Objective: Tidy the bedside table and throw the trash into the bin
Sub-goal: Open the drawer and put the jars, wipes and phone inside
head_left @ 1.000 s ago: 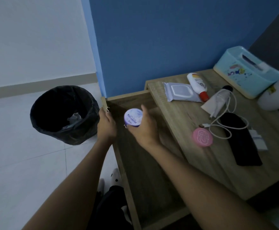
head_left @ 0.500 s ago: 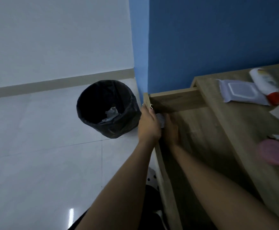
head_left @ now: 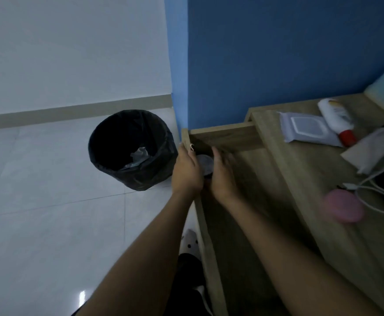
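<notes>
**Hands meet over a small jar at the drawer's far corner**

A blue wall (head_left: pixel 277 53) meets a white tiled floor (head_left: pixel 38 213), and against it stands a wooden bedside table (head_left: pixel 300 179) with its drawer (head_left: pixel 243 224) pulled out. Both hands sit at the drawer's far left corner. The left hand (head_left: pixel 186 172) lies over the drawer's side rim, fingers curved downward; whether it holds anything cannot be told. The right hand (head_left: pixel 223 176) reaches into the drawer with its fingers curled beside a small round jar (head_left: pixel 205 164), whose pale lid shows between the two hands; the grip itself is hidden.

On the floor just left of the drawer stands a bin (head_left: pixel 131 151) lined with a black bag, crumpled trash at its bottom. The tabletop carries a wipes pack (head_left: pixel 307 128), a white bottle with a red cap (head_left: pixel 337 119), a white cable (head_left: pixel 378 192) and a blurred pink round case (head_left: pixel 342 205).
</notes>
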Demonstrator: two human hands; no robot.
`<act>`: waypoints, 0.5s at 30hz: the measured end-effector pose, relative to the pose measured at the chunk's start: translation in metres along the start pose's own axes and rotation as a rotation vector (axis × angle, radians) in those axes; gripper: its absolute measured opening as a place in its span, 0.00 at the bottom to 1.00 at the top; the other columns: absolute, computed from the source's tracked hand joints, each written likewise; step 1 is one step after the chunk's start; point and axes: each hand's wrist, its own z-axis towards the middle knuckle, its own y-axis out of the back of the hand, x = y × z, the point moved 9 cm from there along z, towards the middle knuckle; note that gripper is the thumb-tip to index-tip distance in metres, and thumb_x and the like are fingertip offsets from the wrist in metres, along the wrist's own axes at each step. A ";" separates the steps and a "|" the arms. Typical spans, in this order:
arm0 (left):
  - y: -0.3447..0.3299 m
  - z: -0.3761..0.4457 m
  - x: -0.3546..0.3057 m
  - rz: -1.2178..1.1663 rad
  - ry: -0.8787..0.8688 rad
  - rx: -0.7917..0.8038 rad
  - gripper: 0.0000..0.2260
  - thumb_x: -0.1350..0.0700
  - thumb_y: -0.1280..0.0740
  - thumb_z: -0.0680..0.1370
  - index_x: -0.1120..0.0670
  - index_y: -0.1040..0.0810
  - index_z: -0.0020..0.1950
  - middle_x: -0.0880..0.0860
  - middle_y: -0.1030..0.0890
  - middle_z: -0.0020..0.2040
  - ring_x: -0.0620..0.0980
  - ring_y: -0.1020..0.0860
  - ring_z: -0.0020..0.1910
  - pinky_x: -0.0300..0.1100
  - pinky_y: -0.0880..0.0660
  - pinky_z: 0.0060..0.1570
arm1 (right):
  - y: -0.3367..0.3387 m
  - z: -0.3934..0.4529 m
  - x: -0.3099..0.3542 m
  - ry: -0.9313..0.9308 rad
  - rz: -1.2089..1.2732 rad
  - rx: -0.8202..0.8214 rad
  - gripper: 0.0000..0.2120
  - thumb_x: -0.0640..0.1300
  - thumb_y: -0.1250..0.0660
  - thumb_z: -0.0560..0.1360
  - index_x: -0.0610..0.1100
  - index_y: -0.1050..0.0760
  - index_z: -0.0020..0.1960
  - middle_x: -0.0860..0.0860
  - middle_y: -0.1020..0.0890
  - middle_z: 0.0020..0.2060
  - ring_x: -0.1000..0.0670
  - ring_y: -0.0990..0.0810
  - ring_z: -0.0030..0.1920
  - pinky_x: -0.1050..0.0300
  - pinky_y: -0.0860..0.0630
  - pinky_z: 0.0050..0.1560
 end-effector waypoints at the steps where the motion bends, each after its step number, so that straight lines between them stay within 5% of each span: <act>1: -0.001 0.000 0.000 0.005 0.006 0.007 0.20 0.48 0.53 0.83 0.52 0.41 0.73 0.59 0.24 0.64 0.58 0.24 0.62 0.54 0.25 0.59 | 0.013 -0.008 0.010 0.017 -0.066 0.022 0.35 0.42 0.31 0.75 0.45 0.44 0.77 0.44 0.35 0.73 0.46 0.36 0.73 0.52 0.38 0.72; 4: -0.002 -0.002 0.000 0.011 0.042 0.027 0.19 0.49 0.53 0.83 0.54 0.40 0.72 0.62 0.24 0.64 0.61 0.24 0.61 0.54 0.27 0.58 | 0.067 -0.031 0.024 0.108 -0.140 -0.039 0.35 0.44 0.29 0.73 0.48 0.41 0.76 0.46 0.31 0.71 0.47 0.33 0.70 0.58 0.35 0.64; 8: 0.001 -0.005 -0.005 0.017 0.062 0.060 0.18 0.51 0.52 0.83 0.57 0.39 0.70 0.65 0.25 0.64 0.64 0.25 0.61 0.53 0.29 0.57 | 0.145 -0.067 0.030 0.193 -0.243 -0.262 0.23 0.47 0.29 0.73 0.47 0.28 0.67 0.48 0.22 0.62 0.48 0.25 0.62 0.55 0.29 0.59; 11: 0.001 -0.007 -0.005 0.009 0.092 0.088 0.18 0.50 0.52 0.83 0.56 0.41 0.71 0.65 0.26 0.65 0.64 0.26 0.62 0.54 0.29 0.59 | 0.201 -0.092 0.005 0.139 -0.372 -0.438 0.15 0.49 0.30 0.73 0.45 0.23 0.57 0.46 0.19 0.53 0.44 0.23 0.56 0.51 0.27 0.54; 15: 0.000 -0.006 -0.005 0.011 0.106 0.111 0.19 0.50 0.52 0.83 0.56 0.43 0.72 0.65 0.27 0.66 0.64 0.27 0.63 0.55 0.29 0.61 | 0.240 -0.125 -0.044 0.005 -0.424 -0.462 0.18 0.55 0.30 0.71 0.46 0.24 0.57 0.45 0.23 0.55 0.43 0.26 0.57 0.52 0.27 0.49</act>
